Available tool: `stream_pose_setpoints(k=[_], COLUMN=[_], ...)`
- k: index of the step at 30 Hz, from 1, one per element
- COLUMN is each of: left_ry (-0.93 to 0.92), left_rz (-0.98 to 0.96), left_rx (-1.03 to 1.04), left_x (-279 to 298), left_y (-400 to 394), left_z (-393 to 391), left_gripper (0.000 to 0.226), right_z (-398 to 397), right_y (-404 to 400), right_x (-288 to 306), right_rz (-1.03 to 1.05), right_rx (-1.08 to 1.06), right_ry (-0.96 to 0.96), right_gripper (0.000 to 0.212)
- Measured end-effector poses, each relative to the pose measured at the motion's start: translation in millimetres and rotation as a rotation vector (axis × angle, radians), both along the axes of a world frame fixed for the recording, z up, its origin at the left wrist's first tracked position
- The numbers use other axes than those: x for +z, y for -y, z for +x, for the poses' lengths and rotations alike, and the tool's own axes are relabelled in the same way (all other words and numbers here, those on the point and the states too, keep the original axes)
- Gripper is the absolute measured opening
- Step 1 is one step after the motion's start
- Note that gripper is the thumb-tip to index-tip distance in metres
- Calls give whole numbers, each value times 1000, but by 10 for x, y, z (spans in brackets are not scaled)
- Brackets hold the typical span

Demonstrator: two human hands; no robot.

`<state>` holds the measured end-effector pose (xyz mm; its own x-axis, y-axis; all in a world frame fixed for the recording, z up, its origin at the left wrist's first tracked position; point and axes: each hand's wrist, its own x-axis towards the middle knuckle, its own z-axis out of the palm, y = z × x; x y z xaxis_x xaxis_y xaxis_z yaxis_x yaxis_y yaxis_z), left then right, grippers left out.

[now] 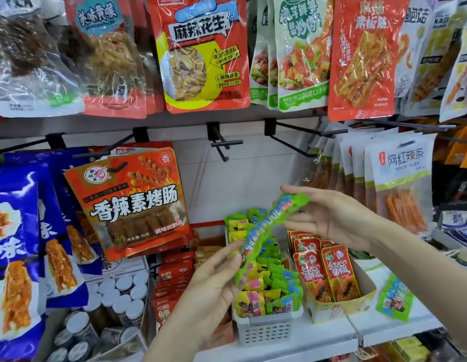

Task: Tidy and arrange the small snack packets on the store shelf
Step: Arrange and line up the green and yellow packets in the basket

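A long green snack packet (266, 228) with blue lettering hangs slanted in the air above a white slotted basket (266, 329) full of several small green, yellow and pink packets (271, 286). My left hand (214, 291) pinches the strip's lower end from below left. My right hand (329, 218) pinches its upper end from the right. Beside the basket stands a cardboard tray (339, 308) of red packets (323, 273). One loose green packet (395, 299) lies on the white shelf (399, 327) at the right.
Large snack bags hang on black hooks above, among them an orange sausage bag (133, 202) and blue bags (15, 236) at left. Two hooks (222, 145) in the middle carry nothing. White-lidded jars (117, 299) and red boxes (172, 280) sit at lower left.
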<state>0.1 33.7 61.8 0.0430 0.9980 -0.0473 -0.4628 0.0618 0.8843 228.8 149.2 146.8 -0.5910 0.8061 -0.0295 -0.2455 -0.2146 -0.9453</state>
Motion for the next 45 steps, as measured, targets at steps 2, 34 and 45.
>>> stream_pose_setpoints(k=[2, 34, 45], left_ry=[-187, -1748, -1760], left_rz=[45, 224, 147], left_rx=[94, -107, -33], left_x=[-14, -511, -485], left_y=[-65, -1281, -1311], left_z=[-12, -53, -94], left_gripper=[33, 59, 74], right_z=[74, -283, -532], right_y=[-16, -470, -792], right_x=[33, -330, -518], right_rz=[-43, 1059, 914], right_rx=[8, -651, -356], right_ry=[48, 971, 1253], right_gripper=[39, 20, 32])
